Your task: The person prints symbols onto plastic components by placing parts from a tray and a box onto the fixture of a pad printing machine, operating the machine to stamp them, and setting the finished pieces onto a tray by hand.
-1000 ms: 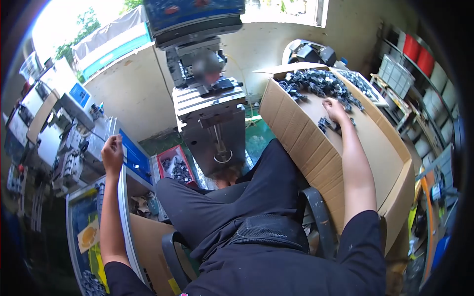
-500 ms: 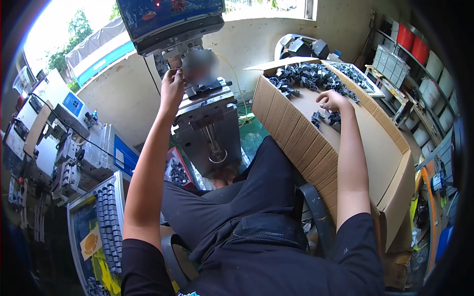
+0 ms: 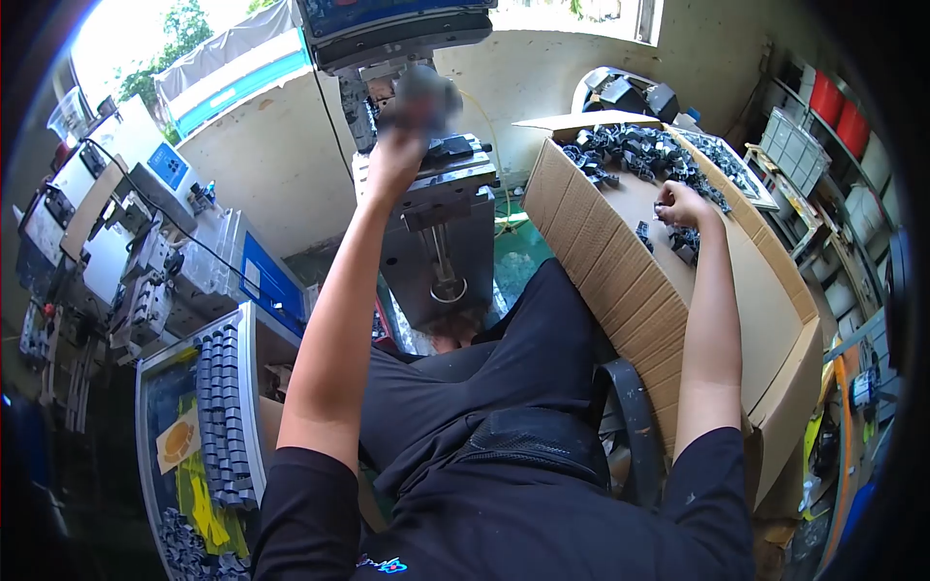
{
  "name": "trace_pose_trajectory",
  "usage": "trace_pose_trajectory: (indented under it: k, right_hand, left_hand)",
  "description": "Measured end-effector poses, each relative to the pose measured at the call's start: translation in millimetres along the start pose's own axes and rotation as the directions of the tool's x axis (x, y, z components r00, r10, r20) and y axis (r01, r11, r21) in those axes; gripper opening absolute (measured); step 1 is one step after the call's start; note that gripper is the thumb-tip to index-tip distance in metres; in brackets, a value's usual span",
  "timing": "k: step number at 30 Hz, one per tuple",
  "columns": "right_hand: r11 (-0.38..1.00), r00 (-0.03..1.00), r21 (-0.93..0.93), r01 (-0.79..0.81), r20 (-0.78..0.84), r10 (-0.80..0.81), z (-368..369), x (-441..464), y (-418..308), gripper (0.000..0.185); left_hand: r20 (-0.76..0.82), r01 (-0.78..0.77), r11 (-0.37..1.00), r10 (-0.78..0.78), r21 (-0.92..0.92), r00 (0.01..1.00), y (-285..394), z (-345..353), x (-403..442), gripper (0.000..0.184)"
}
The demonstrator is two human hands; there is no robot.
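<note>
My left hand (image 3: 397, 160) reaches up to the machine (image 3: 441, 208) in front of me, at its work area. A blurred patch covers its fingertips, so what they touch is hidden. Over the open cardboard box (image 3: 601, 261) on the right, my right hand (image 3: 684, 205) is closed in a pinch on a small part (image 3: 661, 208), of which only a bit shows. Black parts (image 3: 630, 150) lie heaped at the box's far end, and a few more sit just below my right hand.
At the left, a framed tray (image 3: 247, 387) holds rows of black pieces (image 3: 221, 416). Beyond it stands another machine (image 3: 208, 257). A chair armrest (image 3: 635, 426) is beside my leg. Shelves with red containers (image 3: 825, 100) line the right.
My left hand has come from the far left, over the left-hand equipment, to the machine in front. My right hand stays over the box, its fingers now pinched on a small part.
</note>
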State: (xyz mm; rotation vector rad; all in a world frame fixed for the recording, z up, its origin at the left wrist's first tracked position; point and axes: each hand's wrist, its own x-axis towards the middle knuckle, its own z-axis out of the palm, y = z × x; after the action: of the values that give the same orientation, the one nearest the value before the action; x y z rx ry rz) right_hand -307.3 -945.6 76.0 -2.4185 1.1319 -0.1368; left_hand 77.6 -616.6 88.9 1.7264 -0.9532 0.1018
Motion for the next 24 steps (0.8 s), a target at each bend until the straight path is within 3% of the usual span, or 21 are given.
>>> trace_pose_trajectory:
  k: [2, 4, 6, 8, 11, 14, 18, 20, 22, 23, 24]
  right_hand:
    - [0.964, 0.985, 0.262, 0.049, -0.172, -0.003, 2, 3, -6, 0.017]
    - [0.891, 0.956, 0.396, 0.220, -0.271, -0.116, 2, 4, -21, 0.027]
    - [0.802, 0.920, 0.519, 0.295, -0.382, -0.090, 5, 12, -35, 0.028]
    - [0.712, 0.912, 0.624, 0.323, -0.405, -0.059, 10, 11, -61, 0.029]
    - [0.397, 0.913, 0.822, 0.408, -0.367, -0.180, 25, 10, -101, 0.028]
    - [0.458, 0.854, 0.722, 0.518, -0.404, -0.329, 43, 9, -144, 0.026]
    - [0.365, 0.772, 0.697, 0.617, -0.447, -0.453, 73, 6, -213, 0.024]
    - [0.411, 0.762, 0.657, 0.632, -0.431, -0.484, 82, 3, -246, 0.022]
    - [0.511, 0.739, 0.537, 0.671, -0.428, -0.520, 93, 10, -270, 0.017]
    - [0.481, 0.640, 0.423, 0.768, -0.523, -0.563, 104, 23, -279, 0.015]
    - [0.494, 0.644, 0.414, 0.764, -0.523, -0.558, 108, 22, -290, 0.016]
  left_hand:
    - [0.036, -0.042, 0.999, 0.041, 0.023, 0.999, -3, 2, 3, 0.039]
    - [0.087, -0.041, 0.991, 0.030, 0.124, 0.996, 12, -1, -5, 0.043]
    - [0.112, -0.079, 0.978, 0.059, 0.191, 0.992, 23, -4, -12, 0.047]
    - [0.117, -0.058, 0.982, 0.037, 0.181, 0.992, 18, -3, -10, 0.045]
    - [0.098, -0.030, 0.984, 0.013, 0.174, 0.995, 23, -6, -13, 0.041]
    - [0.059, -0.022, 0.995, 0.016, 0.095, 0.998, 13, -4, -10, 0.036]
    - [-0.001, -0.016, 0.997, 0.016, 0.070, 1.000, 16, -4, -13, 0.039]
    - [-0.055, 0.027, 0.999, -0.025, 0.025, 0.998, 20, -4, -14, 0.041]
    - [-0.108, 0.049, 0.998, -0.053, -0.041, 0.993, 19, -7, -12, 0.043]
    - [-0.133, 0.066, 0.996, -0.075, -0.068, 0.988, 28, -12, -18, 0.043]
    - [-0.158, 0.082, 0.992, -0.097, -0.095, 0.983, 34, -16, -20, 0.043]
